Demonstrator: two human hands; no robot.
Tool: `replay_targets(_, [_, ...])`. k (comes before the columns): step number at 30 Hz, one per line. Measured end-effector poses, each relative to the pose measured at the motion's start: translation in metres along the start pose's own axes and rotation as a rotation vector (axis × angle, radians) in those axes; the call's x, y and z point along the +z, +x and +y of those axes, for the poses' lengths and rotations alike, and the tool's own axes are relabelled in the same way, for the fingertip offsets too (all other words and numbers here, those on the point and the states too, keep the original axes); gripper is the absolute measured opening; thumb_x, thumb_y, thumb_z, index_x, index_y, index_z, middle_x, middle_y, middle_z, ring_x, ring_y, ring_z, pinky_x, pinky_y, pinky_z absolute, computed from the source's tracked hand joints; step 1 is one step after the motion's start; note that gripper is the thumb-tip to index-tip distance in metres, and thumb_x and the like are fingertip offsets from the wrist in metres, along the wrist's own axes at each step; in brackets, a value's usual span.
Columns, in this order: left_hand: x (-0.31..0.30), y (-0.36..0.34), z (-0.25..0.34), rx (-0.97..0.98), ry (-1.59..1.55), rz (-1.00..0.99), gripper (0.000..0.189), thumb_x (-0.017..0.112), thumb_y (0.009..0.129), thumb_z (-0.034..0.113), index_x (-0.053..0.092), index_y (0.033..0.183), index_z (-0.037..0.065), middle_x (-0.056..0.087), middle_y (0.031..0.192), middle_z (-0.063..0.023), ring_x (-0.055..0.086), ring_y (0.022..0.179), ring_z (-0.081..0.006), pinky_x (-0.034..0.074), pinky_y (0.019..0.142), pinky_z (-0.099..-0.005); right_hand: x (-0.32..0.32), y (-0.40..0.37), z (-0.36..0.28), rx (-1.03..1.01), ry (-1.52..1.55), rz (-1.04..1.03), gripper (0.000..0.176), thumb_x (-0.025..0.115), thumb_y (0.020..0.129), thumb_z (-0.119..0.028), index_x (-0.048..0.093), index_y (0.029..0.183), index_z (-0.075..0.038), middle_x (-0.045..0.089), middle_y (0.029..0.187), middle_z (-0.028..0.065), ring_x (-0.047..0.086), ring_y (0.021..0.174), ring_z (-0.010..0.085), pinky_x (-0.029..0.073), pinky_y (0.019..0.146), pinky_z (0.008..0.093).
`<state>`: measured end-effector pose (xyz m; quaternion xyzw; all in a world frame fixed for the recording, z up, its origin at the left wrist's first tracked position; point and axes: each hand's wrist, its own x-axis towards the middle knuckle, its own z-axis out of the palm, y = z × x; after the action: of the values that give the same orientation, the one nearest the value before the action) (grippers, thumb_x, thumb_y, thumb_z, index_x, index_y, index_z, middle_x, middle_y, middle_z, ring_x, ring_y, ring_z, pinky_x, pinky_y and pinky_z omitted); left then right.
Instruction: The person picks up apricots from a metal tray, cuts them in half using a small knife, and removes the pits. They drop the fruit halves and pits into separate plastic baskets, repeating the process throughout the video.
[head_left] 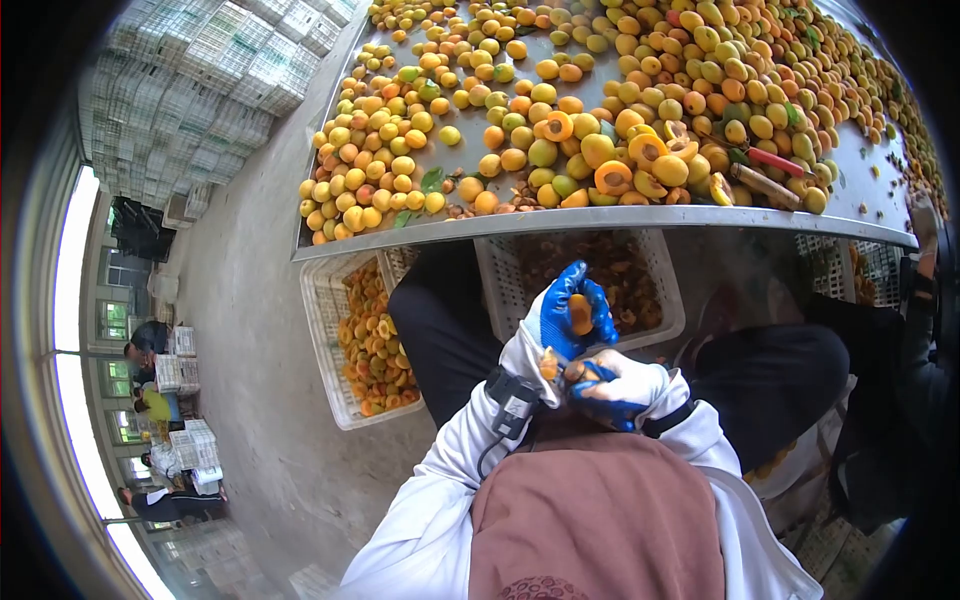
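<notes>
My left hand [572,318], in a blue-coated white glove, has its fingers curled round an orange apricot piece [580,314]. Just below and to the right, my right hand [618,388], gloved the same way, is closed on brownish apricot pieces [583,374]; their exact shape is hard to make out. Another pale orange piece [548,364] shows beside the left wrist. Both hands are close together above my lap. Under them and beyond, a white crate [664,262] holds dark brownish-orange pieces.
A metal table [600,222] carries many apricots, some cut open, and a red-handled tool [778,163]. Left of my leg stands a white crate [345,413] of apricot halves. A co-worker's hand [925,222] is at the far right. Stacked crates [200,80] and people are farther left.
</notes>
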<state>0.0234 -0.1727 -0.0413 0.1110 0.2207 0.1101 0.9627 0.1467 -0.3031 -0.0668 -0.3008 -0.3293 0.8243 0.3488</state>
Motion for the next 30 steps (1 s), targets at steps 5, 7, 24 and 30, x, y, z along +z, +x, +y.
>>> replay_targets(5, [-0.044, 0.014, 0.002, 0.561, 0.738, 0.392, 0.038, 0.049, 0.106, 0.032, 0.069, 0.101, 0.000, 0.070, 0.088, -0.0094, 0.066, 0.080, -0.0188, 0.053, 0.078, -0.0315, 0.006, -0.015, -0.012, -0.206, 0.517, 0.304, 0.021, 0.066, 0.094, -0.020, 0.062, 0.104, -0.003, 0.060, 0.074, 0.0024, 0.055, 0.061, 0.0083, 0.045, 0.054, 0.0240])
replay_targets(7, [-0.039, -0.001, 0.010, 0.680, 1.170, 0.493, 0.025, 0.052, 0.105, 0.016, 0.068, 0.104, -0.003, 0.071, 0.090, -0.0086, 0.066, 0.083, -0.0157, 0.052, 0.080, -0.0272, -0.010, 0.008, 0.009, -0.198, 0.106, 0.682, 0.020, 0.067, 0.094, -0.022, 0.062, 0.098, -0.003, 0.058, 0.068, 0.0010, 0.054, 0.058, 0.0081, 0.044, 0.053, 0.0250])
replay_targets(24, [0.069, -0.041, 0.161, 1.177, 2.484, 0.758, 0.053, 0.077, 0.082, 0.016, 0.060, 0.132, 0.011, 0.059, 0.133, -0.0170, 0.058, 0.120, -0.0364, 0.044, 0.102, -0.0455, 0.001, 0.025, 0.007, -0.173, -0.180, 0.870, 0.022, 0.067, 0.096, -0.023, 0.062, 0.099, -0.002, 0.056, 0.066, 0.0003, 0.051, 0.056, 0.0083, 0.042, 0.051, 0.0280])
replay_targets(30, [0.053, 0.113, 0.202, 0.703, 2.678, 0.412, 0.059, 0.068, 0.088, 0.024, 0.048, 0.144, 0.020, 0.050, 0.145, -0.0157, 0.050, 0.130, -0.0354, 0.039, 0.110, -0.0448, 0.002, 0.021, 0.007, -0.208, -0.178, 0.899, 0.021, 0.067, 0.095, -0.022, 0.062, 0.096, -0.002, 0.056, 0.066, 0.0000, 0.051, 0.057, 0.0085, 0.042, 0.052, 0.0287])
